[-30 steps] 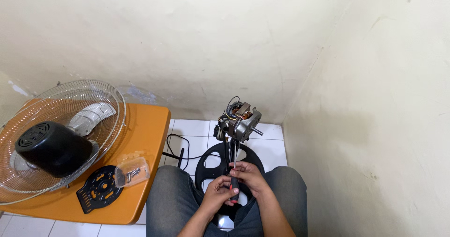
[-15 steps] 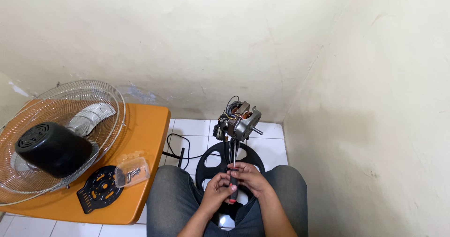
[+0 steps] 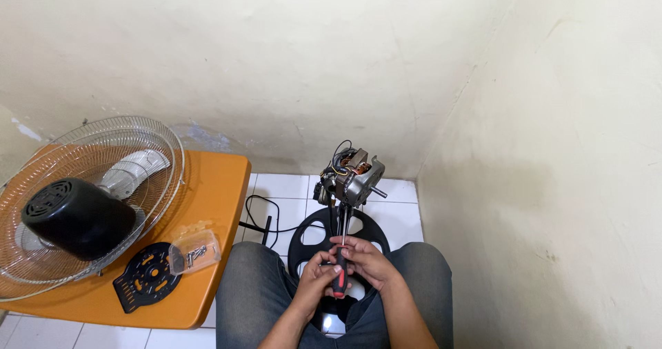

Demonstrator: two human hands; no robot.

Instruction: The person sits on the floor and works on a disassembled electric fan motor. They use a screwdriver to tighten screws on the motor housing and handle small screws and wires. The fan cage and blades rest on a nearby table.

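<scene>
— Grille [image 3: 83, 204] first, far left: what sits on it?

— Wire grille lies on the orange desk [image 3: 214, 204], and a black motor cover [image 3: 77, 218] rests inside it, over a pale blade [image 3: 134, 170] that shows through the wires.

— And nearer the desk's front edge?

— Black round plate [image 3: 146, 276] lies flat there. Just beside it, touching its upper right rim, is a small clear bag [image 3: 193, 251] with dark screws in it.

— Past the desk?

— A black cable [image 3: 265, 218] loops on the white tiled floor [image 3: 400, 218], between the desk and the fan stand.

— Where is the fan itself?

— Its bare motor [image 3: 352, 173], with copper windings and a shaft pointing right, stands upright on a thin pole above a round black base [image 3: 310, 235] with oval holes. The base sits on the floor between the person's knees, close to the corner of the walls.

— The hands?

— Both meet low at the pole, over the base. The left hand [image 3: 316, 278] has its fingers curled in toward the pole; I cannot tell just what they press on. The right hand [image 3: 367, 261] is closed around a screwdriver [image 3: 339, 274] with a red and black handle, held upright, its thin shaft running up alongside the pole toward the motor.

— Do the hands touch?

— They sit just beside each other at the handle; the fingertips look to be touching.
</scene>
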